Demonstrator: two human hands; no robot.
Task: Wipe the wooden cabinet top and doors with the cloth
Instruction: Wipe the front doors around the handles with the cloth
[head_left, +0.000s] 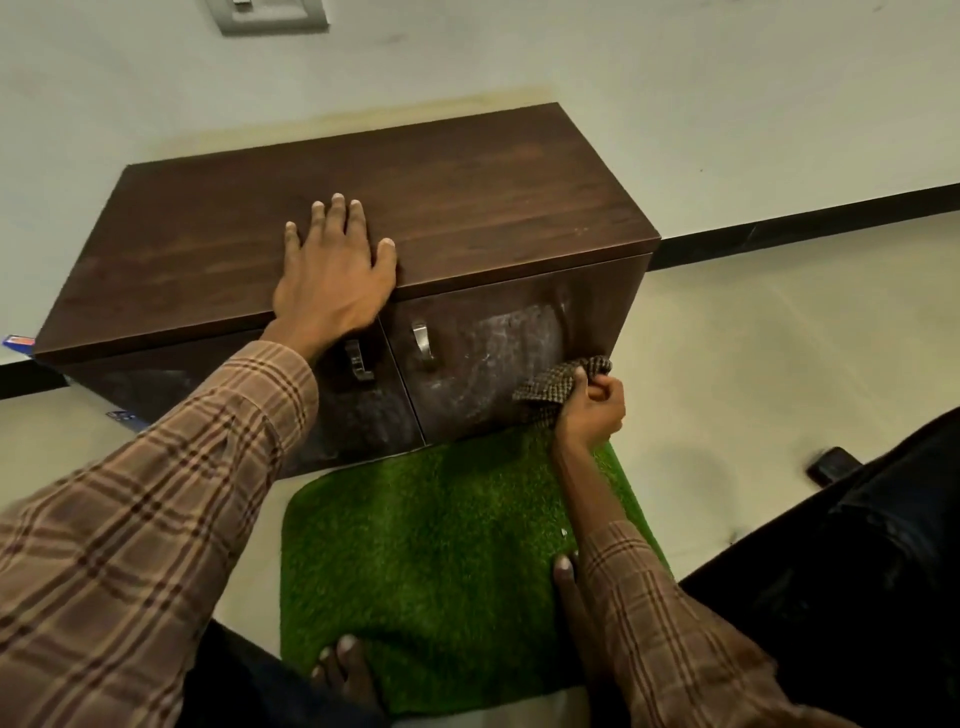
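Observation:
A low dark wooden cabinet (467, 208) stands against the wall, with two front doors and metal handles (423, 340). My left hand (332, 270) lies flat and spread on the top near its front edge, holding nothing. My right hand (592, 405) grips a brown checked cloth (558, 384) pressed to the lower right corner of the right door (498, 358). Pale smeared streaks show on that door. The left door (363, 415) is partly hidden behind my left sleeve.
A green grass-like mat (441, 545) lies on the floor before the cabinet, with my bare toes (345, 665) on its near edge. A black skirting strip (805, 228) runs along the wall. A dark object (831, 465) lies on the floor at right.

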